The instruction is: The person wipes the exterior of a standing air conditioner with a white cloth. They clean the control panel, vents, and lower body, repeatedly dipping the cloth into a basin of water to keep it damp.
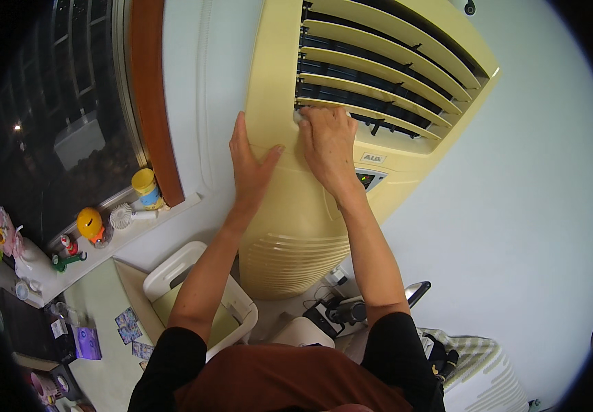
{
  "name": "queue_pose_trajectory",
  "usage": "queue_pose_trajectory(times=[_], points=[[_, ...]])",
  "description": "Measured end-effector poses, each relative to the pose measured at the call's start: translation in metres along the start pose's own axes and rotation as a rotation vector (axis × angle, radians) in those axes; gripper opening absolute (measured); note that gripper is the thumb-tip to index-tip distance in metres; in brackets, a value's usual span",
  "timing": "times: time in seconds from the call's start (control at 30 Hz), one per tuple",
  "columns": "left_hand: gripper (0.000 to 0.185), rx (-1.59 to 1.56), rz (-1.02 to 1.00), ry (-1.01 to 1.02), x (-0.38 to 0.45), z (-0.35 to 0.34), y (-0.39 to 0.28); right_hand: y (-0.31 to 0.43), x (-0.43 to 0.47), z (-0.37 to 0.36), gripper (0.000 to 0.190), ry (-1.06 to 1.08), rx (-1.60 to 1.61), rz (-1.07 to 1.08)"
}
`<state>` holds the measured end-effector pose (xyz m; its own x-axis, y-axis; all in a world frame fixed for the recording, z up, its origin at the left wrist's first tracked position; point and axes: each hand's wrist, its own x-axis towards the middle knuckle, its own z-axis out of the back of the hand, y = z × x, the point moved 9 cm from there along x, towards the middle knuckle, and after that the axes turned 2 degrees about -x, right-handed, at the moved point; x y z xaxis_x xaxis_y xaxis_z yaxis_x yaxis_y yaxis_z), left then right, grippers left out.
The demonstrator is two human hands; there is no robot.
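In front of me stands a tall cream-yellow floor-standing air conditioner (286,206) of the AUX make. Curved horizontal louvers (374,92) span its air outlet, with dark vertical vanes behind them. My left hand (252,159) rests against the unit's left front edge, thumb spread from the fingers, holding nothing. At the lower left corner of the outlet, my right hand (330,141) has its fingers bent over the lowest louver. Bits of a thin white cloth or wipe (299,117) show beside those fingers; most of it is hidden. A small lit display (366,178) sits below the outlet.
A window with a brown frame (149,103) is at left; its sill holds a yellow cup (145,184), a small white fan (121,216) and figurines. Below are a white lidded bin (247,309) and a table (95,288) with cards. A cordless appliance (350,311) stands behind my right arm.
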<state>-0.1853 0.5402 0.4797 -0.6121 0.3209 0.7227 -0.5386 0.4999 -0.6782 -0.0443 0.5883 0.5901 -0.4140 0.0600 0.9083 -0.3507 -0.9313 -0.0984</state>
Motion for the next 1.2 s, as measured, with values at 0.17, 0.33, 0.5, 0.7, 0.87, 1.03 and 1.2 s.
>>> queue_pose_trajectory(times=[0.17,0.33,0.5,0.7,0.87,1.03,1.2], points=[[0.095,0.056,-0.006,0.009,-0.001,0.002,0.001,-0.011,-0.007,0.017,0.016,0.092,-0.005,0.031],[0.093,0.038,-0.07,0.015,-0.001,0.001,-0.002,-0.011,-0.016,0.029,0.02,0.037,-0.023,-0.005],[0.094,0.083,-0.074,-0.031,-0.001,0.002,0.0,0.016,-0.005,0.002,0.027,0.086,0.004,0.076],[0.092,0.089,-0.114,-0.06,-0.001,0.003,0.0,0.021,0.005,-0.016,0.055,0.349,-0.158,0.046],[0.092,0.096,-0.101,-0.053,-0.001,0.004,0.001,0.016,0.005,-0.019,0.054,0.449,-0.149,0.026],[0.095,0.089,-0.117,-0.052,0.0,0.004,-0.002,0.018,0.005,-0.011,0.043,0.204,-0.042,0.024],[0.097,0.117,-0.14,-0.057,-0.001,0.005,-0.006,0.001,-0.015,0.011,0.036,0.097,0.076,-0.002]])
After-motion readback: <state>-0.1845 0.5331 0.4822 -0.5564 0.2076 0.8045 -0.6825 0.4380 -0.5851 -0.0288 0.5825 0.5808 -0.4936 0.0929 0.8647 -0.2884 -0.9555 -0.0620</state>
